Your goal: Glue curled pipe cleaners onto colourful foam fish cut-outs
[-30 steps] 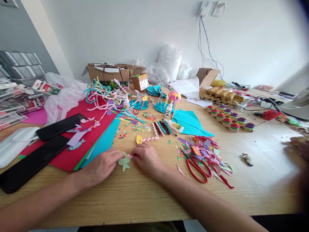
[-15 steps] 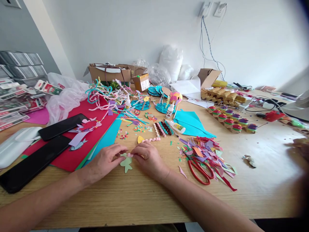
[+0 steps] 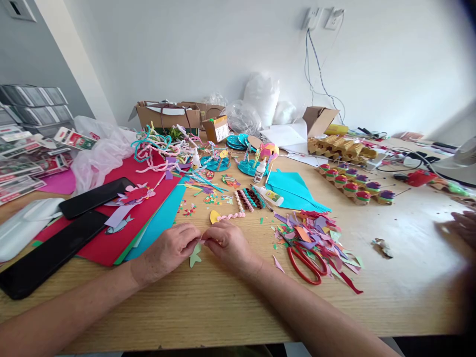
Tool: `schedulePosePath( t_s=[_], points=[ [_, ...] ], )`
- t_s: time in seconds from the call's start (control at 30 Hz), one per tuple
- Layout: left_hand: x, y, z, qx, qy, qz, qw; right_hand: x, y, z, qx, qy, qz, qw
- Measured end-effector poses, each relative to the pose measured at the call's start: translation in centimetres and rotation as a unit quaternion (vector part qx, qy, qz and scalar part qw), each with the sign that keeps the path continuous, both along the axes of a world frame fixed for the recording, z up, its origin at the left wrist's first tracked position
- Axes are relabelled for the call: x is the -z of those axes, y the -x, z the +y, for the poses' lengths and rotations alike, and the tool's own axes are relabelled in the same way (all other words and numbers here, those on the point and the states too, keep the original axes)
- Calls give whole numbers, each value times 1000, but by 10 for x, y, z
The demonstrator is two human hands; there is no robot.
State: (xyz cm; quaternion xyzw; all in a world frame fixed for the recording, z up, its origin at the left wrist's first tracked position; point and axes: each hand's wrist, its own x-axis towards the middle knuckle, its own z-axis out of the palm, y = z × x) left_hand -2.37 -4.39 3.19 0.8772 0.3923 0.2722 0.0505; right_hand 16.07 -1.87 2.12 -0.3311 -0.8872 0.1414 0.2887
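In the head view, the person's left hand (image 3: 169, 248) and right hand (image 3: 230, 246) met low over the near middle of the wooden surface (image 3: 230, 312), their fingertips almost touching. The left fingers were pinched narrow on the upper part of a light green paper cutout (image 3: 195, 256), whose lobed lower end showed just below them. The right fingers were also drawn together, gripping a small pink piece (image 3: 201, 242) at the cutout's upper end; most of that piece was hidden by the fingers. Just beyond the right hand lay a pink twisted strip (image 3: 232, 215) with a yellow paper shape (image 3: 214, 216) at its left end, and behind it a row of twisted strips (image 3: 250, 199) in several colours. A glue bottle (image 3: 274, 197) lay on its side near that row, while another bottle (image 3: 260, 171) stood upright behind it. To the right, red-handled scissors (image 3: 316, 272) rested against a heap of paper scraps (image 3: 316, 235). To the left, a red sheet (image 3: 102, 250) lay over blue paper (image 3: 158, 218), with a black phone (image 3: 95, 197) on the red. A painted egg carton (image 3: 361, 198) sat farther off to the right.
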Motion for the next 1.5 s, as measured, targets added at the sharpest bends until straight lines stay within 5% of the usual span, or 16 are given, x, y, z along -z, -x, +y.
schedulePosePath(
  t_s=[0.3,0.77,1.5],
  points=[
    [7,-1,3,10,45,19,999,0,-3,5,-18,-66,-99,993],
    [9,21,-8,25,57,19,998,8,-1,10,-25,-86,-95,992],
    [19,33,-8,75,7,72,995,4,3,5,-36,-92,-177,979]
  ],
)
